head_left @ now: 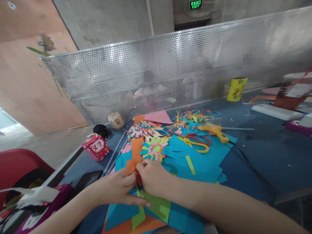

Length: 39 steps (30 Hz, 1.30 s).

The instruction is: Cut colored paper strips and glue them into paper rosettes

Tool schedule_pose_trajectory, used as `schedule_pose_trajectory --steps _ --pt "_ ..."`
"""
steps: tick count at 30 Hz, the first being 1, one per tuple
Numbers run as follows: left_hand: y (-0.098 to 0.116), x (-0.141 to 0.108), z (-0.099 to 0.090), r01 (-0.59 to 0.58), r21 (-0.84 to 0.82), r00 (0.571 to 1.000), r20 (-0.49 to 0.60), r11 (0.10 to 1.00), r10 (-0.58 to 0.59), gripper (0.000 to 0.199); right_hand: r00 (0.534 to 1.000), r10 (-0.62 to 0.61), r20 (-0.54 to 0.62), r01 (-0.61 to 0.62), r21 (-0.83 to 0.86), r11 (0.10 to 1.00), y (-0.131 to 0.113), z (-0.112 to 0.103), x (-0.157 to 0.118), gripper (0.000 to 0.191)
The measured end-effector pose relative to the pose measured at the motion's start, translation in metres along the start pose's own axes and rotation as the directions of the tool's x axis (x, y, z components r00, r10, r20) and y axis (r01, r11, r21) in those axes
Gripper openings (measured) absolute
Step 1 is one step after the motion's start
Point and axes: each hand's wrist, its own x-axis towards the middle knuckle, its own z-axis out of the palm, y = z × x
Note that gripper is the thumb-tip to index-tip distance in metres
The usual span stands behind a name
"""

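My left hand (119,187) and my right hand (154,175) meet over a pile of coloured paper. Pinched between their fingers is a curled orange paper strip (137,177), partly hidden by the fingers. My left thumb reaches across a green paper sheet (158,204) below. The right index finger points at a layered paper flower (156,148) of green, blue and pink strips, just beyond the hand. Blue paper sheets (202,165) lie under both hands, and an orange paper piece (136,149) lies beside the flower.
Red-handled scissors (201,139) and a yellow glue gun (214,131) with a trailing cable lie right of the pile. Paper scraps (192,117) are heaped behind. A red box (96,148) stands left, a yellow roll (237,89) and drink cup (293,91) right. A perforated metal screen (151,74) borders the back.
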Motion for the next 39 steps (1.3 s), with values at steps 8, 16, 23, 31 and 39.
schedule_pose_trajectory --steps 8,16,23,31,39 --pt "0.0 -0.005 0.0 -0.008 -0.047 0.999 0.041 0.999 0.01 0.059 1.0 -0.025 -0.012 0.024 -0.04 0.999 0.0 0.002 0.0 0.016" --pt "0.0 -0.002 0.002 0.006 -0.107 0.999 0.035 0.994 -0.002 0.056 1.0 -0.009 0.02 0.01 -0.047 0.999 -0.001 0.001 0.001 0.021" --pt "0.0 -0.003 0.005 0.011 -0.158 1.0 0.012 0.987 -0.009 0.053 0.999 -0.011 0.035 0.013 -0.062 0.998 0.0 0.004 0.001 0.033" --pt "-0.002 -0.045 0.002 0.378 -0.263 0.903 -0.106 0.888 -0.416 0.064 1.0 -0.018 0.002 0.018 -0.061 0.998 -0.001 0.005 0.0 0.021" --pt "0.018 -0.029 0.013 0.463 -0.39 0.854 -0.044 0.796 -0.519 0.06 1.0 -0.019 -0.02 0.018 -0.053 0.998 0.001 0.008 -0.001 0.022"
